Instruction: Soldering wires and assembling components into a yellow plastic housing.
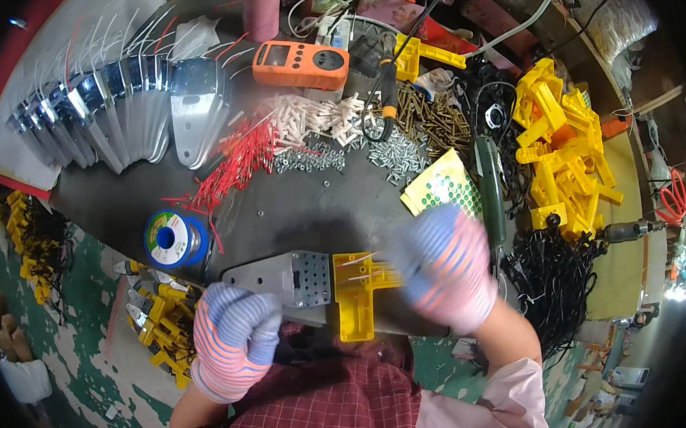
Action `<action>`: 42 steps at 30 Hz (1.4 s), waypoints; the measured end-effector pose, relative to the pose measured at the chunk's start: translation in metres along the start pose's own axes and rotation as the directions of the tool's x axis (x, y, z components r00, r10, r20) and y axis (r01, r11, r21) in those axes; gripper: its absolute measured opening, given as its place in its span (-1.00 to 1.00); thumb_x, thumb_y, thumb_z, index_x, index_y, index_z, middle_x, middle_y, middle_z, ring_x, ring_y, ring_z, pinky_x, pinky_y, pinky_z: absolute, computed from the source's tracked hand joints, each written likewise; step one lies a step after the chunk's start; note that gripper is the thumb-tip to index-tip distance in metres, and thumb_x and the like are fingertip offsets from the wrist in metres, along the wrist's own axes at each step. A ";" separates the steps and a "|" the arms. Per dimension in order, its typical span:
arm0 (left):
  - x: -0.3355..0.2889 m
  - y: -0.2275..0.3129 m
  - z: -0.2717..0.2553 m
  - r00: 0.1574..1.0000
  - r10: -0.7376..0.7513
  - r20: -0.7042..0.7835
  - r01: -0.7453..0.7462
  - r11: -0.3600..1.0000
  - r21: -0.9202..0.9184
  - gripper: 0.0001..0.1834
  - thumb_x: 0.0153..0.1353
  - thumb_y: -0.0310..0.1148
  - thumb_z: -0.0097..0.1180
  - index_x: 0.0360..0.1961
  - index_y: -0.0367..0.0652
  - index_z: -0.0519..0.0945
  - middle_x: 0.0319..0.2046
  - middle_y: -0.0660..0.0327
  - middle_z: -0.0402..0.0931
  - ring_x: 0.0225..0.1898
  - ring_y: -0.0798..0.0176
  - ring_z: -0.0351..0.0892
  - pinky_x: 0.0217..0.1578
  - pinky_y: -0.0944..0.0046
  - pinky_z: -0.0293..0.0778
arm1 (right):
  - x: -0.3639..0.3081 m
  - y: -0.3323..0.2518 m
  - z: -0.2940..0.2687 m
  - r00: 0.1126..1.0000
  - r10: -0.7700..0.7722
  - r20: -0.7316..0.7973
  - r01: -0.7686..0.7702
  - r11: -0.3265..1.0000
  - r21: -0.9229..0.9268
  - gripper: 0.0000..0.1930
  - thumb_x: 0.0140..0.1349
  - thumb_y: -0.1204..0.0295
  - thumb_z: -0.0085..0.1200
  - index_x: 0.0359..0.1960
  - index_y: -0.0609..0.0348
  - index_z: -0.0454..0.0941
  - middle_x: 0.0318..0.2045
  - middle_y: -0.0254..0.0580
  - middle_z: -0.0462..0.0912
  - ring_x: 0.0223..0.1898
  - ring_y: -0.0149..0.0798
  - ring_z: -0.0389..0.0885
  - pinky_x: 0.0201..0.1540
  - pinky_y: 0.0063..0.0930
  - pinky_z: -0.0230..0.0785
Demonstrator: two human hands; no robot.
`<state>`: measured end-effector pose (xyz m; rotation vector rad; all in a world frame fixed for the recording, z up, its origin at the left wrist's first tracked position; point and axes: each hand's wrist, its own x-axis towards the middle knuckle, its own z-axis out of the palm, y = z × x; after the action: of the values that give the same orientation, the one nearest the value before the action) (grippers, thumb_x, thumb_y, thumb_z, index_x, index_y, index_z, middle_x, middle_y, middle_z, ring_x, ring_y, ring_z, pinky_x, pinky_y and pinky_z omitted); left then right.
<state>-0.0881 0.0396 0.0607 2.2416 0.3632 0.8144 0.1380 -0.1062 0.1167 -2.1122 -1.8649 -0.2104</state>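
Note:
My left hand (239, 338), in a striped knit glove, is closed at the lower left end of a silver metal plate (272, 278); whatever its curled fingers hold is hidden. The plate tapers to the left and has rows of small holes at its right end. Against that end lies a yellow T-shaped plastic housing (355, 312), with thin wires across its upper part. My right hand (446, 266), gloved alike, is over the housing's right arm. Motion smears its fingers, so I cannot make out its grip.
Stacked metal plates (101, 111) stand far left, near red wires (236, 158) and a blue solder spool (176, 237). Farther back are an orange meter (301, 64), white tubes (320, 116) and screws (399, 158). A green electric screwdriver (488, 180), yellow housings (565, 151) and black cables (555, 287) lie right.

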 end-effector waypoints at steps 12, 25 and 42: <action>0.041 0.000 0.057 0.977 -0.204 0.068 0.213 0.956 -0.200 -0.81 0.11 -0.42 0.30 -0.28 -0.16 0.56 -0.43 0.13 0.54 -0.41 -0.02 0.53 -0.32 0.09 0.44 | 0.054 0.126 0.047 0.839 0.230 -0.493 -0.024 0.921 0.390 -0.64 0.14 0.52 0.29 0.00 0.13 0.54 -0.21 -0.15 0.68 -0.24 -0.21 0.67 -0.15 -0.40 0.51; 0.027 0.007 0.085 0.987 0.145 0.067 -0.153 0.980 0.128 -0.74 -0.14 -0.37 0.34 -0.36 -0.05 0.57 -0.47 0.19 0.44 -0.40 0.04 0.45 -0.26 0.02 0.33 | -0.078 0.009 -0.011 0.645 0.518 -0.562 -0.107 0.790 0.604 -0.60 0.17 0.23 0.30 -0.18 0.24 0.42 -0.42 -0.30 0.40 -0.47 -0.37 0.37 -0.34 -0.48 0.30; 0.029 0.006 0.093 0.987 0.160 0.027 -0.163 0.974 0.155 -0.75 -0.16 -0.43 0.33 -0.38 -0.08 0.57 -0.52 0.19 0.42 -0.43 0.02 0.43 -0.29 0.03 0.32 | -0.072 0.004 -0.010 0.658 0.536 -0.529 -0.104 0.761 0.641 -0.60 0.15 0.23 0.30 -0.21 0.26 0.41 -0.43 -0.30 0.39 -0.45 -0.37 0.36 -0.32 -0.46 0.29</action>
<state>-0.0058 -0.0007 0.0268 2.4471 0.2475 0.8805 0.1332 -0.1773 0.1028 -1.5828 -0.8987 -0.2700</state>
